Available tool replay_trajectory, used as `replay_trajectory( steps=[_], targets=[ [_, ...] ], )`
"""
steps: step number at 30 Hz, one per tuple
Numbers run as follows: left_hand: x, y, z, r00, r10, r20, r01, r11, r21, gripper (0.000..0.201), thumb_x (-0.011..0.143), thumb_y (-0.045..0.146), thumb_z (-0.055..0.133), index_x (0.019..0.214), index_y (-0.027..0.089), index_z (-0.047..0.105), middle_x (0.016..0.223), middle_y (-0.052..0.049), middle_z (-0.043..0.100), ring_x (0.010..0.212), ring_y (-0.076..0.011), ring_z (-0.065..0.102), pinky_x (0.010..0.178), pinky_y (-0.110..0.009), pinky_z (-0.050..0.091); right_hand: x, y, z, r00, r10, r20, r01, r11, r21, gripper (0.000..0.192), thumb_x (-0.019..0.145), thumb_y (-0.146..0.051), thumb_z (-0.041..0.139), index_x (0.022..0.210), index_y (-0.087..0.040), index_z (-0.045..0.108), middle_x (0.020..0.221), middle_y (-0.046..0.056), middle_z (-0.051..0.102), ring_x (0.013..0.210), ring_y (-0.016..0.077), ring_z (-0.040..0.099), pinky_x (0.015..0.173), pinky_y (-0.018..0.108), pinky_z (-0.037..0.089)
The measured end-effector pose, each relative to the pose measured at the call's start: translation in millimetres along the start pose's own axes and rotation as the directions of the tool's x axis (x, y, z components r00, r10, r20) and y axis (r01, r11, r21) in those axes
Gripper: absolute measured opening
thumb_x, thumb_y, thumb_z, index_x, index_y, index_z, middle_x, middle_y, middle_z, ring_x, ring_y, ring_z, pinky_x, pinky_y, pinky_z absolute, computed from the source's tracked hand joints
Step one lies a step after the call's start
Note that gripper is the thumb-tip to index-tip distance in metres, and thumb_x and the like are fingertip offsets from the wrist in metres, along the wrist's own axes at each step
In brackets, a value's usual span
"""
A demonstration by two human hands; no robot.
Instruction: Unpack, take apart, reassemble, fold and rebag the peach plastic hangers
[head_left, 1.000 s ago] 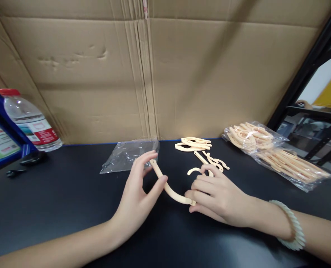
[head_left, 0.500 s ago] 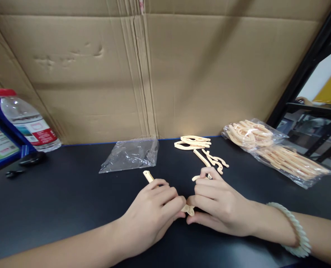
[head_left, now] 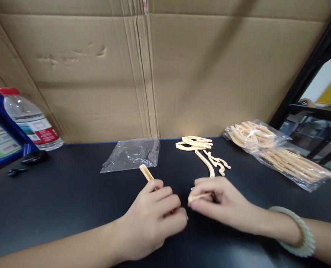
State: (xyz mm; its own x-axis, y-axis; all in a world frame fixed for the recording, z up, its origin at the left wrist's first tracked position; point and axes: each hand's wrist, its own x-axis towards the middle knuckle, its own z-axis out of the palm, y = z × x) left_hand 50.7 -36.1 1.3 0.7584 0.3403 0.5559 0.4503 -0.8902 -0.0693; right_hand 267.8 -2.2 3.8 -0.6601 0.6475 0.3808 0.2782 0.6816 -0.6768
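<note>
My left hand (head_left: 160,216) is wrapped round a cream plastic hanger arm (head_left: 146,172), whose grooved end sticks out above the fingers. Its other end is mostly hidden in the fist. Beside it, and apart from it, my right hand (head_left: 221,203) pinches a small cream hanger piece (head_left: 196,197) between thumb and fingers; its full shape is covered. Just beyond the right hand lies a curved hanger arm (head_left: 206,163). Several wavy hook-like pieces (head_left: 218,163) are spread to the right of that arm. Behind these rests a small stack of hanger arms (head_left: 195,143).
A flat clear plastic bag (head_left: 130,156) lies at the back middle. Clear bags of more cream pieces (head_left: 294,162) lie at the right. At left are a water bottle (head_left: 32,123), a blue stand (head_left: 3,126) and small black objects (head_left: 34,158). Cardboard (head_left: 98,74) walls the back.
My hands have come apart from where they met. The right hand now pinches a small piece raised off the left one's. The arm in my left hand has tilted, showing its groove.
</note>
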Motion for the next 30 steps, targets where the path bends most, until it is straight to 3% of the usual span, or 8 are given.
replay_trajectory(
  steps=[2, 4, 6, 11, 16, 22, 26, 30],
  targets=[
    [0.3, 1.1, -1.6, 0.998, 0.057, 0.014, -0.057, 0.998, -0.011, 0.025, 0.090, 0.004, 0.037, 0.083, 0.018, 0.057, 0.072, -0.001, 0.064, 0.060, -0.0148, 0.049, 0.069, -0.034, 0.035, 2.5, 8.0, -7.2, 0.998, 0.015, -0.064, -0.019, 0.998, -0.059, 0.028, 0.093, -0.038, 0.052, 0.081, -0.018, 0.068, 0.061, -0.002, 0.052, 0.056, 0.0115, 0.045, 0.061, 0.029, 0.039],
    [0.9, 1.9, -2.0, 0.998, 0.034, 0.051, -0.029, 0.995, -0.097, 0.023, 0.090, 0.003, 0.039, 0.084, 0.018, 0.054, 0.072, 0.000, 0.064, 0.061, -0.0139, 0.052, 0.071, -0.033, 0.038, 5.9, 20.0, -14.4, 0.993, -0.108, -0.054, 0.091, 0.964, -0.250, 0.020, 0.092, -0.034, 0.055, 0.089, -0.020, 0.068, 0.069, 0.000, 0.057, 0.068, 0.0148, 0.051, 0.077, 0.036, 0.042],
    [1.8, 2.5, -1.5, 0.998, 0.000, 0.059, 0.010, 0.985, -0.171, 0.021, 0.089, 0.001, 0.042, 0.083, 0.019, 0.052, 0.074, 0.000, 0.065, 0.064, -0.0129, 0.055, 0.074, -0.031, 0.040, 9.4, 32.5, -18.9, 0.983, -0.185, 0.015, 0.174, 0.893, -0.415, 0.015, 0.092, -0.027, 0.056, 0.102, -0.022, 0.066, 0.088, 0.004, 0.063, 0.088, 0.0196, 0.055, 0.095, 0.046, 0.034],
    [2.6, 1.7, -0.5, 0.999, -0.003, 0.041, 0.011, 0.981, -0.193, 0.027, 0.085, -0.004, 0.043, 0.097, 0.019, 0.053, 0.082, 0.000, 0.070, 0.073, -0.0135, 0.060, 0.089, -0.033, 0.041, 12.8, 45.2, -19.5, 0.983, -0.152, 0.107, 0.183, 0.888, -0.421, 0.030, 0.092, -0.026, 0.057, 0.123, -0.022, 0.055, 0.121, 0.009, 0.058, 0.120, 0.0226, 0.046, 0.104, 0.043, 0.032],
    [0.2, -10.7, 2.8, 0.996, -0.030, 0.084, 0.042, 0.988, -0.145, 0.037, 0.081, -0.008, 0.042, 0.103, 0.019, 0.055, 0.096, -0.003, 0.071, 0.097, -0.0177, 0.060, 0.104, -0.039, 0.036, 10.3, 38.5, -17.9, 0.992, -0.121, 0.034, 0.124, 0.894, -0.430, 0.025, 0.091, -0.026, 0.059, 0.116, -0.022, 0.060, 0.111, 0.008, 0.060, 0.108, 0.0215, 0.052, 0.097, 0.040, 0.039],
    [-3.2, -27.1, 9.6, 0.954, -0.286, 0.090, 0.293, 0.953, -0.079, 0.023, 0.088, 0.007, 0.049, 0.104, 0.020, 0.059, 0.116, -0.007, 0.066, 0.112, -0.0225, 0.056, 0.100, -0.043, 0.045, 9.7, 35.3, -17.5, 0.991, -0.105, 0.080, 0.132, 0.845, -0.519, 0.022, 0.091, -0.033, 0.059, 0.109, -0.021, 0.065, 0.091, 0.005, 0.065, 0.092, 0.0213, 0.054, 0.087, 0.041, 0.039],
    [-3.8, -24.9, 9.7, 0.968, -0.239, 0.079, 0.241, 0.970, -0.027, 0.024, 0.089, 0.008, 0.049, 0.109, 0.017, 0.059, 0.117, -0.010, 0.065, 0.113, -0.0244, 0.055, 0.101, -0.047, 0.044, 11.8, 32.7, -18.1, 0.989, -0.106, 0.098, 0.144, 0.781, -0.608, 0.017, 0.094, -0.025, 0.052, 0.102, -0.022, 0.067, 0.092, 0.005, 0.066, 0.094, 0.0221, 0.053, 0.090, 0.044, 0.036],
    [-3.2, -22.1, 8.2, 0.971, -0.223, 0.087, 0.228, 0.973, -0.046, 0.022, 0.089, 0.008, 0.049, 0.106, 0.017, 0.060, 0.112, -0.008, 0.066, 0.108, -0.0225, 0.058, 0.097, -0.042, 0.047, 17.0, 41.0, -23.1, 0.994, -0.089, 0.061, 0.107, 0.767, -0.632, 0.022, 0.095, -0.023, 0.050, 0.113, -0.022, 0.062, 0.101, 0.007, 0.065, 0.099, 0.0230, 0.054, 0.090, 0.044, 0.039]
  ],
)
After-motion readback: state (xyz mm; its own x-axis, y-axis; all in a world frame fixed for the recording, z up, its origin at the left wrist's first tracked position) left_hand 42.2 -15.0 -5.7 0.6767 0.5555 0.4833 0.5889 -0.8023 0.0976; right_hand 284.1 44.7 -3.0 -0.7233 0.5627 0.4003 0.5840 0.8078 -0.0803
